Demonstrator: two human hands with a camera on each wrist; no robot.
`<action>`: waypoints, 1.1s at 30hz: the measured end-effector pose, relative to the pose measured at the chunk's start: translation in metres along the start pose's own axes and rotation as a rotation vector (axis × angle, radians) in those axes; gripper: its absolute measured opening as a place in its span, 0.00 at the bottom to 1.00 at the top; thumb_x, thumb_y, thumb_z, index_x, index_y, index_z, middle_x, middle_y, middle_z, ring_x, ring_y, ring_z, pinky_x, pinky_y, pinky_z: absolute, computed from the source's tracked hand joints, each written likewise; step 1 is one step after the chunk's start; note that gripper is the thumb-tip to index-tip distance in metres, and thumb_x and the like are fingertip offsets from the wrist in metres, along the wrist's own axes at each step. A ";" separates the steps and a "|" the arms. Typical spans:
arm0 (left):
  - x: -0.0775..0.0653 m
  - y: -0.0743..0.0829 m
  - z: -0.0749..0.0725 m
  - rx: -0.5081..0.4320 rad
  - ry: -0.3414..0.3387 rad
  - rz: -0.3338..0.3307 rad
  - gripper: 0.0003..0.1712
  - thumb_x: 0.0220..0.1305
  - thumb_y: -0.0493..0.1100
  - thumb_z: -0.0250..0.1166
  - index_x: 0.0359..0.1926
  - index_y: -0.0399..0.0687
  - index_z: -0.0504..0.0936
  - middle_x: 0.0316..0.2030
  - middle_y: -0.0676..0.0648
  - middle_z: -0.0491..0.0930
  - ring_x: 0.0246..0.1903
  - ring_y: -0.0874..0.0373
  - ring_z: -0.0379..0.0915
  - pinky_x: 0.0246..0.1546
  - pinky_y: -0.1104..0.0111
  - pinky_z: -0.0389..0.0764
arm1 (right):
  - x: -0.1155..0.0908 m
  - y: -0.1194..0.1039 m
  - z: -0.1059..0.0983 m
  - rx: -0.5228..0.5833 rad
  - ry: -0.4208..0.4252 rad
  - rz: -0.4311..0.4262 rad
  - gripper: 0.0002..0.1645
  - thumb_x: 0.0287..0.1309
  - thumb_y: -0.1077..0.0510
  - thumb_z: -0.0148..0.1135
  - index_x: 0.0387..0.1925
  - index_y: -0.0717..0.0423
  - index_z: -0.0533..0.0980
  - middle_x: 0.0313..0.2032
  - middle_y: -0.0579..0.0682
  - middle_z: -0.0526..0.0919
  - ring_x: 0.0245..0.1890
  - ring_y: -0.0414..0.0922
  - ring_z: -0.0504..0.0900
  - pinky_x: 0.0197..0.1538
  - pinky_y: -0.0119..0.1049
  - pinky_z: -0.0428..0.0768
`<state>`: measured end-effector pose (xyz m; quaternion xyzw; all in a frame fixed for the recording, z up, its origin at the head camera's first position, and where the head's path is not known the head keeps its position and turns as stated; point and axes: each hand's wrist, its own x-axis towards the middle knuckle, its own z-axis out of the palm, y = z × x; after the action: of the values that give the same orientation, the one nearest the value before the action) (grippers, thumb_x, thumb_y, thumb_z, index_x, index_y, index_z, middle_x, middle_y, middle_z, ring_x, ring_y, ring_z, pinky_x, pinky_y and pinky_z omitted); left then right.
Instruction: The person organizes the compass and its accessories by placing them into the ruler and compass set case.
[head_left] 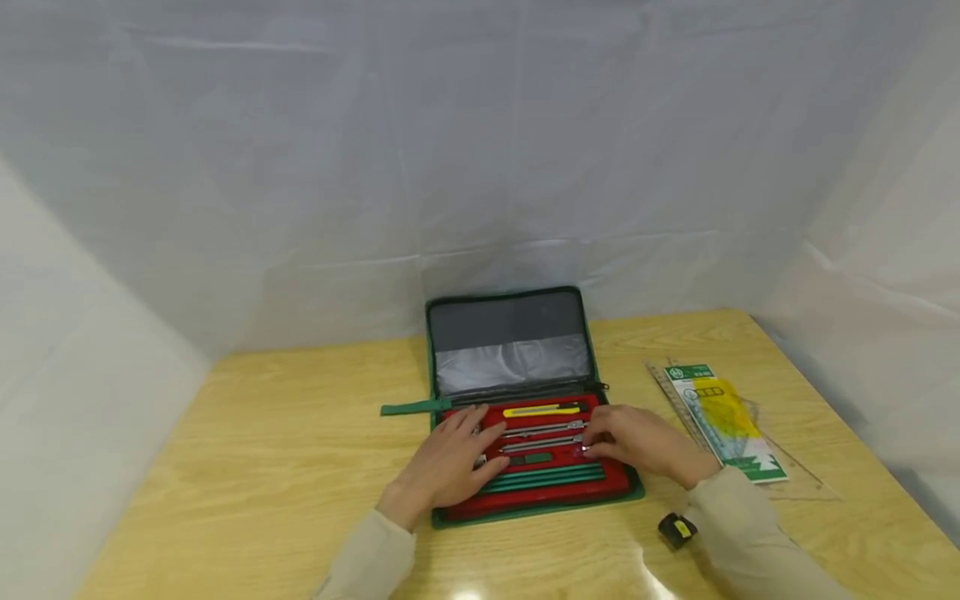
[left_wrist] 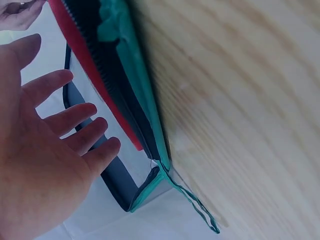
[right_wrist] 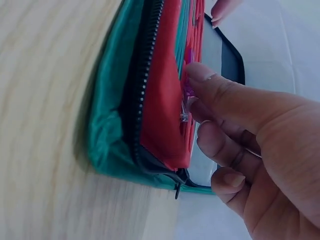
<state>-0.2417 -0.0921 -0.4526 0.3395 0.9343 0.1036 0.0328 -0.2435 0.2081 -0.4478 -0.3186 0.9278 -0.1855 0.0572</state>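
Observation:
A green zip case (head_left: 502, 321) stands open, its red tray (head_left: 517, 502) facing up. In the tray lie a yellow utility knife (head_left: 543, 410), two silver compass-like instruments (head_left: 543, 444), a small green piece (head_left: 534, 458) and several green pencils (head_left: 551, 477). My left hand (head_left: 447, 458) spreads over the tray's left part, fingers extended, covering what lies there. At the tray's right side, my right hand (head_left: 637, 442) pinches a small clear-and-pink plastic piece (right_wrist: 189, 91) between thumb and fingers. That piece sits low in the tray, partly hidden by the fingertips.
To the right lie a green-and-white packet (head_left: 761, 468) with a yellow patch, clear rulers (head_left: 678, 408) and a clear set square (head_left: 806, 483). A small black-and-yellow object (head_left: 677, 530) is beside my right sleeve. A green strap (head_left: 408, 407) sticks out left of the case.

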 end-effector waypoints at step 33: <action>-0.004 -0.003 0.004 -0.034 0.012 -0.001 0.31 0.65 0.65 0.41 0.64 0.59 0.63 0.67 0.42 0.56 0.65 0.46 0.49 0.61 0.51 0.57 | -0.005 0.002 0.008 -0.003 0.034 -0.036 0.05 0.56 0.48 0.58 0.35 0.35 0.78 0.38 0.35 0.77 0.36 0.31 0.74 0.39 0.32 0.76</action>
<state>-0.2403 -0.0962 -0.4576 0.3378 0.9328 0.1216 0.0330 -0.2392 0.2107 -0.4557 -0.3322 0.9230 -0.1905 0.0376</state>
